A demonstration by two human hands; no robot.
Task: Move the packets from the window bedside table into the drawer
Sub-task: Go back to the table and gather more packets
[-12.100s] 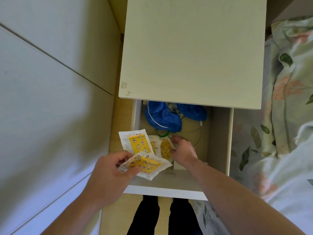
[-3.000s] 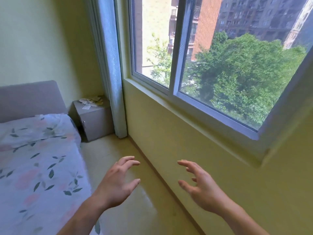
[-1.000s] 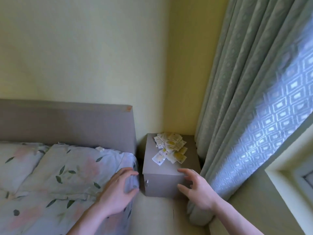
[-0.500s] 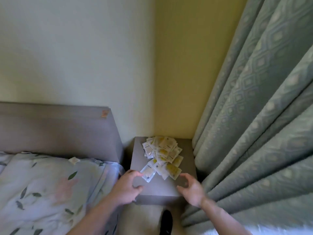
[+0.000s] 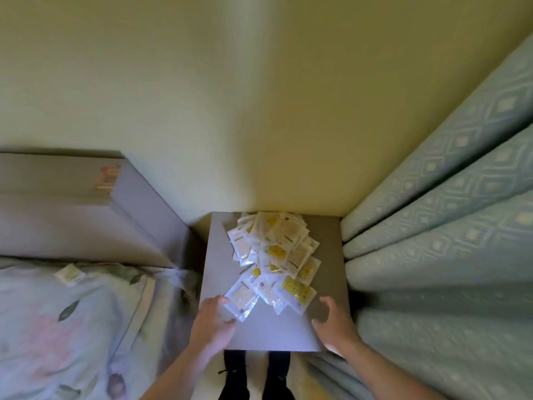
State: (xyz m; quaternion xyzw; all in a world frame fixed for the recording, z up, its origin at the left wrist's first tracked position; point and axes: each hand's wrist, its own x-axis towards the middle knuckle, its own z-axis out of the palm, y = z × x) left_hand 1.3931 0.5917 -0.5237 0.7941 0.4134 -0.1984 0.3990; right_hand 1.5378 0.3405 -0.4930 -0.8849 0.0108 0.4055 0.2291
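Observation:
A heap of several white and yellow packets (image 5: 277, 255) lies on the grey top of the window bedside table (image 5: 265, 333), spreading from the back wall toward the front. My left hand (image 5: 212, 320) hovers over the table's front left, its fingertips at the edge of the nearest packet (image 5: 240, 298), holding nothing. My right hand (image 5: 334, 324) is spread over the front right of the tabletop, a little short of the packets, also with nothing in it. The drawer is out of view.
A bed with a floral cover (image 5: 66, 327) and grey headboard (image 5: 72, 203) lies close on the left. A patterned curtain (image 5: 447, 241) hangs against the table's right side. One stray packet (image 5: 69, 274) lies on the bed. My feet (image 5: 253, 373) stand before the table.
I have stepped up to the table, and it now fills the lower middle of the view. Both hands have reached forward over its front, the left one arriving at the nearest packet.

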